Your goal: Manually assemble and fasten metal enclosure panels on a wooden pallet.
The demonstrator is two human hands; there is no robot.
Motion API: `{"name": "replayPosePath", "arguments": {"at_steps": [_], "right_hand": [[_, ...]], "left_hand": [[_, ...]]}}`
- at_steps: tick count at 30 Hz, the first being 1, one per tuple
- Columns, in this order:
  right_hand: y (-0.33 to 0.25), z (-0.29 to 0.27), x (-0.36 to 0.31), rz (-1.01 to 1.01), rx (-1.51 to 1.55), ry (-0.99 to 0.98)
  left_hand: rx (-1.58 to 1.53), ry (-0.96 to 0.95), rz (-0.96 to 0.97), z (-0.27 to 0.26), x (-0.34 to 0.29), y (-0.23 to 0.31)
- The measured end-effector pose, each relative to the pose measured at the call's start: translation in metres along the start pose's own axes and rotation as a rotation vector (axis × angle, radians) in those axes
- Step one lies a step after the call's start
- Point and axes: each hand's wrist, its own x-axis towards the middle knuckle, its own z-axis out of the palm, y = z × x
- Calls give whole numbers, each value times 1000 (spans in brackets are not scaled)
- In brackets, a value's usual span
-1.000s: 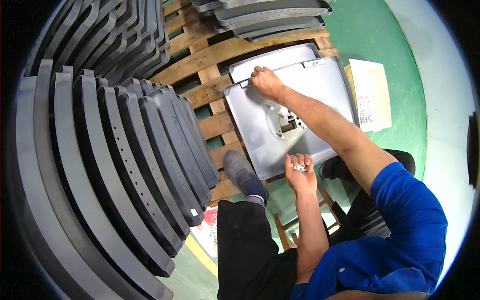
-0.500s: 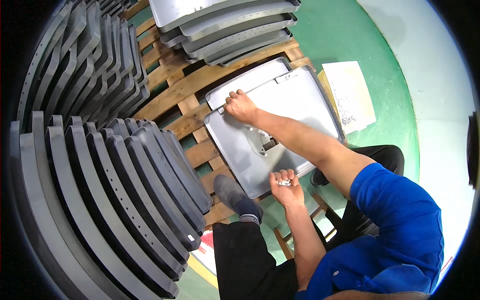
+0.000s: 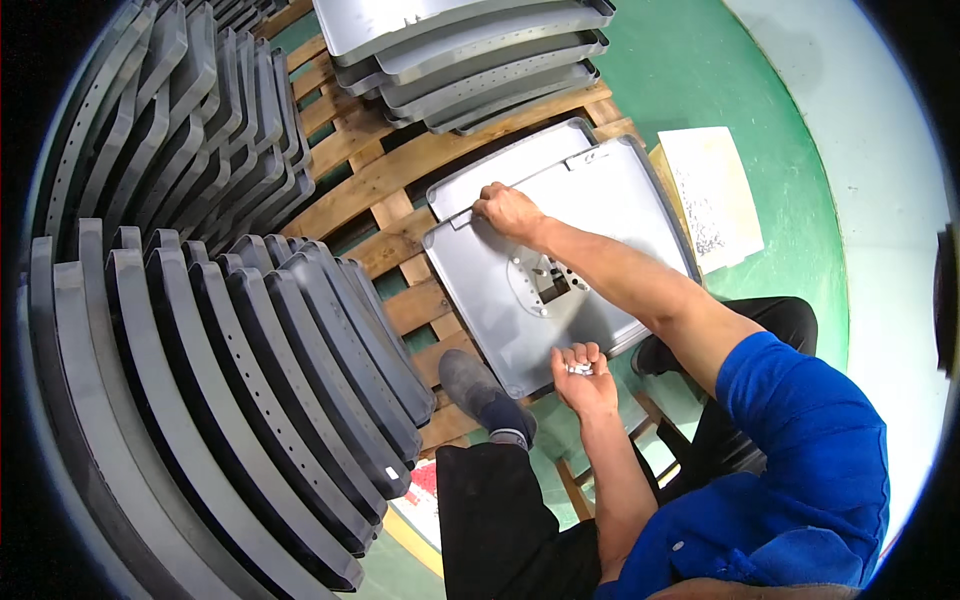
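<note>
The grey metal panel (image 3: pixel 590 240) lies flat at the frame's centre on a wooden pallet (image 3: pixel 400 200), its rounded rim raised and a cut-out with small holes near its middle. The right hand (image 3: pixel 510 212) rests on the panel's upper left edge, fingers curled down onto the rim. The left hand (image 3: pixel 582 375) hovers just off the panel's lower edge, cupped loosely around small bright screws (image 3: pixel 580 368). More grey panels (image 3: pixel 470 50) are stacked at the top, and dark curved panels (image 3: pixel 230 350) stand on edge in rows along the left. A printed sheet (image 3: pixel 712 195) lies on the green floor (image 3: pixel 740 90) at upper right.
</note>
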Motion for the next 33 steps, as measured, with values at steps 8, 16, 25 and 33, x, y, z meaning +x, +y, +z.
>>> {"name": "replayPosePath", "arguments": {"at_steps": [8,16,25,33], "right_hand": [[2,2,2,2,-59,3],[-9,-52,-13,45,57,-37],[36,-326,-224,308,376,474],[108,-302,-697,1560,7,558]], "left_hand": [[1,32,9,5,-4,0],[112,-117,-45,10,-4,-3],[485,-320,56,68,-37,-2],[640,-420,-136,83,-108,-77]]}}
